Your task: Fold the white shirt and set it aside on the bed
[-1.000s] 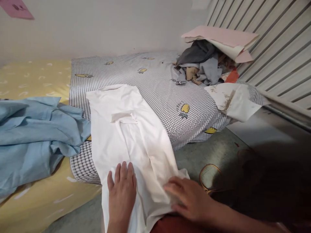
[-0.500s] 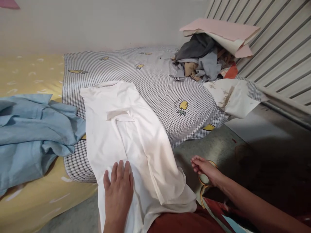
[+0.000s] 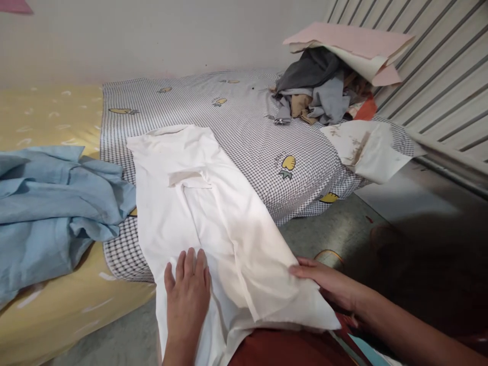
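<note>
A white shirt (image 3: pixel 183 218), partly folded, reaches from the checked bed cover over the bed's edge to my lap. Flat on its near part rests my left hand (image 3: pixel 187 290), fingers spread. At the shirt's right edge, my right hand (image 3: pixel 324 279) pinches the cloth between thumb and fingers; some of those fingers are hidden under the fabric. The pinched edge is drawn out to the right, its corner hanging past my lap. Beside the shirt on the left lies a crumpled light blue garment (image 3: pixel 57 203).
A checked cover (image 3: pixel 244 147) with yellow prints lies over a yellow sheet (image 3: pixel 76 305). At the back right sit piled grey clothes (image 3: pixel 324 91), a pink folded sheet (image 3: pixel 351 40) and a white bag-like piece (image 3: pixel 369 150) near slatted rails (image 3: pixel 438 76).
My right hand has moved left from beside the shirt and taken hold of its right edge. That edge now spreads farther right. My left hand stays in place.
</note>
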`<act>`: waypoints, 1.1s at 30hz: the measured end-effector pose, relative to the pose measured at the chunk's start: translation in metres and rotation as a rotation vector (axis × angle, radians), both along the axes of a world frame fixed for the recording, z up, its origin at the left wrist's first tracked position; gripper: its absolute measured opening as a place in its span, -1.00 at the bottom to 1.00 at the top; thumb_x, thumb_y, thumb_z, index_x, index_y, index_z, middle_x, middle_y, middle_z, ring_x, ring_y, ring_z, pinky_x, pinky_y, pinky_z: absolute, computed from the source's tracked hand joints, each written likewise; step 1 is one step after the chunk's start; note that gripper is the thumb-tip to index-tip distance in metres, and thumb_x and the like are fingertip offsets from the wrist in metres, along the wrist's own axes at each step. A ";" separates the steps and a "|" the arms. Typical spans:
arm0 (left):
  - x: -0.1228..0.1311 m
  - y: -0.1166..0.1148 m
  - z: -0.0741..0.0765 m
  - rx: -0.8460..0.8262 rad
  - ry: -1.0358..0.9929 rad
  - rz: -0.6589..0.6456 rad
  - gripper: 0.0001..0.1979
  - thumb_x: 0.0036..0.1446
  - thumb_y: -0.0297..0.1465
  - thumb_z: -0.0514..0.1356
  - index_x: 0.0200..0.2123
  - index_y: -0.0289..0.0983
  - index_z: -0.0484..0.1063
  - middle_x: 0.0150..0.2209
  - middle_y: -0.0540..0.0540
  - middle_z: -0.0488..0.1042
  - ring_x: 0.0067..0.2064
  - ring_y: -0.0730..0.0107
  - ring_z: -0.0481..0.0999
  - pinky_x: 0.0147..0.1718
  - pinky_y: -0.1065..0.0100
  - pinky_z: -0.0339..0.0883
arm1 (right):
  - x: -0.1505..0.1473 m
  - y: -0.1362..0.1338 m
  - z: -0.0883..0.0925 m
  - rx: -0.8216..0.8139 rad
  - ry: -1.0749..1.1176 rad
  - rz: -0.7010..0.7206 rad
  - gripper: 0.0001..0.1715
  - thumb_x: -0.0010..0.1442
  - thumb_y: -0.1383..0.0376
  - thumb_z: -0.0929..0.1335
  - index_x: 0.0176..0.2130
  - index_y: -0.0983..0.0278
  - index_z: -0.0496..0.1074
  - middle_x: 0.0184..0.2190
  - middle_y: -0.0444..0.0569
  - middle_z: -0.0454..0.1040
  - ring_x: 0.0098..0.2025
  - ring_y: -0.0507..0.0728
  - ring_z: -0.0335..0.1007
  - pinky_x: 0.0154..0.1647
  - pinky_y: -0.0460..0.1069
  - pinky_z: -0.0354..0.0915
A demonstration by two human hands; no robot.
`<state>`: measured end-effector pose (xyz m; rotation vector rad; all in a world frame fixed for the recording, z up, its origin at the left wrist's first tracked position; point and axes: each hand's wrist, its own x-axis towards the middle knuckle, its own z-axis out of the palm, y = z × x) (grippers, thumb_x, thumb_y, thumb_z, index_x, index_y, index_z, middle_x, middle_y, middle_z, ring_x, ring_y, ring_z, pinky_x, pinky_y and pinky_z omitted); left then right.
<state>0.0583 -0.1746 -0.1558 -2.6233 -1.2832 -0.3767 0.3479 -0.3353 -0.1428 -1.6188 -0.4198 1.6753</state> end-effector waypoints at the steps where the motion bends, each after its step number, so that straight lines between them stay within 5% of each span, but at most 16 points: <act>1: 0.000 0.000 0.000 -0.002 0.001 0.003 -0.57 0.34 -0.41 0.04 0.21 -0.38 0.40 0.22 -0.38 0.45 0.27 -0.15 0.38 0.29 -0.23 0.05 | 0.000 -0.011 0.003 -0.040 0.078 0.018 -0.47 0.04 -0.05 0.48 -0.17 0.31 0.55 -0.32 0.02 0.64 -0.40 0.08 0.56 -0.39 -0.09 0.45; 6: -0.002 -0.001 0.000 0.006 -0.011 -0.002 -0.58 0.34 -0.41 0.04 0.20 -0.38 0.41 0.21 -0.38 0.46 0.27 -0.15 0.38 0.29 -0.24 0.04 | -0.008 -0.048 -0.004 -0.178 0.196 0.172 -0.35 0.06 -0.18 0.36 -0.36 0.38 0.54 -0.72 -0.08 0.42 -0.78 0.00 0.23 -0.83 -0.15 0.08; 10: -0.006 0.000 -0.002 0.013 -0.023 -0.016 -0.57 0.34 -0.42 0.04 0.21 -0.36 0.40 0.23 -0.36 0.45 0.27 -0.12 0.38 0.31 -0.22 0.03 | 0.003 -0.063 -0.027 -0.213 0.110 0.239 -0.48 -0.03 -0.10 0.38 -0.39 0.31 0.50 -0.70 -0.13 0.41 -0.76 -0.02 0.23 -0.78 -0.17 0.08; 13: -0.006 -0.002 -0.005 -0.017 -0.042 -0.013 -0.57 0.34 -0.41 0.04 0.22 -0.33 0.40 0.24 -0.35 0.44 0.29 -0.12 0.37 0.32 -0.22 0.01 | 0.024 -0.076 -0.050 -0.274 -0.017 0.450 -0.75 -0.12 0.12 0.40 -0.48 0.26 0.46 -0.66 -0.13 0.44 -0.70 0.01 0.31 -0.71 -0.15 0.12; 16: -0.003 -0.003 -0.005 -0.093 -0.104 0.001 -0.56 0.33 -0.42 0.06 0.23 -0.34 0.39 0.26 -0.38 0.41 0.31 -0.16 0.34 0.33 -0.26 -0.02 | 0.046 -0.077 -0.069 -0.271 -0.363 0.575 -0.88 -0.09 0.23 0.33 -0.51 0.22 0.45 -0.62 -0.06 0.48 -0.58 0.13 0.45 -0.59 -0.06 0.25; 20: -0.015 0.005 0.008 -0.440 -0.326 -0.042 -0.65 0.29 -0.36 0.13 0.10 -0.16 0.53 0.22 -0.25 0.48 0.32 -0.10 0.34 0.37 -0.33 -0.16 | 0.051 -0.045 -0.080 0.021 -0.976 0.392 -0.58 0.10 0.19 0.26 -0.07 0.20 0.51 -0.29 0.05 0.63 -0.23 0.26 0.59 -0.18 0.11 0.44; 23: -0.053 0.014 0.022 -0.763 -0.724 0.020 -0.63 0.38 -0.25 -0.01 0.09 -0.12 0.51 0.02 -0.17 0.62 0.11 0.12 0.57 0.29 -0.19 0.17 | 0.033 -0.020 -0.090 0.229 -1.184 0.323 -0.31 0.21 0.16 0.23 0.29 0.21 0.25 0.08 0.16 0.54 0.05 0.32 0.52 0.05 0.23 0.38; 25: -0.088 0.013 0.024 -0.660 -0.895 0.220 -0.56 0.40 -0.22 -0.06 0.23 -0.17 0.36 0.03 -0.23 0.60 0.00 0.17 0.62 0.12 -0.04 0.41 | 0.019 -0.018 -0.101 0.347 -1.301 0.339 -0.22 0.22 0.18 0.22 0.38 0.16 0.10 0.23 0.19 0.41 0.19 0.39 0.41 0.10 0.31 0.34; 28: -0.134 -0.008 0.009 -0.251 -0.562 0.396 -0.51 0.33 -0.29 0.09 0.30 -0.21 0.28 0.16 -0.36 0.47 0.14 0.02 0.53 0.09 -0.08 0.41 | 0.008 -0.029 -0.112 0.509 -1.432 0.362 -0.07 0.21 0.20 0.23 0.47 0.05 -0.15 0.31 0.21 0.30 0.25 0.49 0.33 0.06 0.36 0.35; 30: -0.152 -0.033 -0.007 -0.111 -0.243 0.295 -0.45 0.29 -0.42 0.14 0.33 -0.19 0.24 0.28 -0.41 0.35 0.28 -0.05 0.39 0.18 -0.13 0.31 | 0.009 -0.036 -0.109 0.607 -1.505 0.338 0.01 0.22 0.22 0.26 0.49 0.01 -0.27 0.34 0.24 0.24 0.27 0.53 0.29 0.09 0.40 0.31; 33: -0.156 -0.068 -0.018 -0.001 -0.070 0.062 -0.28 0.22 -0.54 0.17 0.41 -0.08 0.10 0.41 -0.33 0.18 0.43 0.01 0.16 0.35 -0.11 0.09 | 0.012 -0.035 -0.086 0.711 -1.574 0.295 0.02 0.21 0.26 0.31 0.48 -0.10 -0.20 0.40 0.17 0.16 0.34 0.54 0.19 0.24 0.45 0.17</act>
